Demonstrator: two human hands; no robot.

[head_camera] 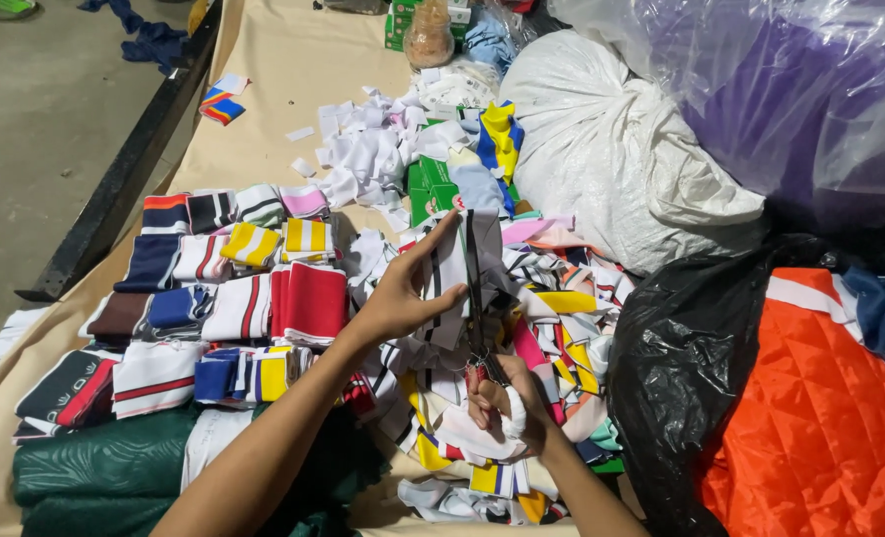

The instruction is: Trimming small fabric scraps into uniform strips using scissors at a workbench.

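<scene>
— Head view: what's each hand doing?
— Left hand point(403, 298), fingers clamped, holds a white black-striped fabric strip point(449, 270) taut at twelve o'clock; right hand point(502, 406), fingers closed on scissors point(476, 298), cuts upward.

A beige-covered desk point(293, 60) carries folded striped fabric stacks point(234, 288); right of them lie loose fabric scraps point(552, 328), beyond them white cuttings point(373, 149).

A single head-worn view looks steeply down and forward over the worktop point(283, 80) from close above. The wearer's forearms enter from the bottom edge, the floor point(35, 119) shows at upper left, and bags crowd the right.
</scene>
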